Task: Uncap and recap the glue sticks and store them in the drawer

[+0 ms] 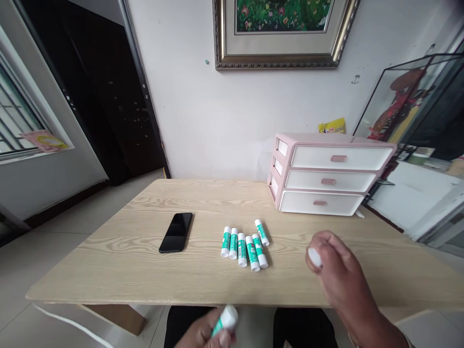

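Left hand [200, 336] grips glue stick [225, 320]; drawers [331, 180] shut.

We find the desk [119, 270] bare along its near edge and whole left end, leaving free passage there. A black phone [176, 232] lies flat left of centre, six glue sticks [242, 250] cluster mid-desk, and the pink three-drawer unit [328, 180] fills the far right corner, with open wood between them.
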Demonstrator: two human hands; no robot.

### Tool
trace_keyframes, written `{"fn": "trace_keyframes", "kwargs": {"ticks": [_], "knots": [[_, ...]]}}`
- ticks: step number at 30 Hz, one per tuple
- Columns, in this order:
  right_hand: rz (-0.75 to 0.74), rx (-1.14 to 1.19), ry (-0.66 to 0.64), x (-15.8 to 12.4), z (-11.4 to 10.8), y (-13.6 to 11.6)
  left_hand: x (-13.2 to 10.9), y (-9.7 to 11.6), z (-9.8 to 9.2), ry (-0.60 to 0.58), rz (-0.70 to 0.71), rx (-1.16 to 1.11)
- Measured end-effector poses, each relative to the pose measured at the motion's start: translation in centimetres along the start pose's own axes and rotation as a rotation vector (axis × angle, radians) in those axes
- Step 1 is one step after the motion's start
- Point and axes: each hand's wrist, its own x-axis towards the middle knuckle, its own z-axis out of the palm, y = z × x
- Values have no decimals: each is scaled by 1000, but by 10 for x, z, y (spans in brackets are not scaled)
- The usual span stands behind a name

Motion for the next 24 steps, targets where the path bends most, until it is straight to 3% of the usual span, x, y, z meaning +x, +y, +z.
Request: {"fn": "trace_keyframes", "kwargs": {"ticks": [3, 6, 9, 13, 24], "knots": [[27, -173, 16, 22, 0, 8, 11, 13, -16, 355, 16, 150], [16, -377, -1, 31, 10, 35, 45, 26, -36, 510, 101, 330], [2, -546, -33, 41, 12, 67, 79, 28, -54, 575, 110, 468], [11, -698, -40, 56, 4, 89, 103, 23, -67, 675, 8, 765], [13, -845, -107, 65, 12, 94, 123, 24, -64, 661, -264, 1204]]}}
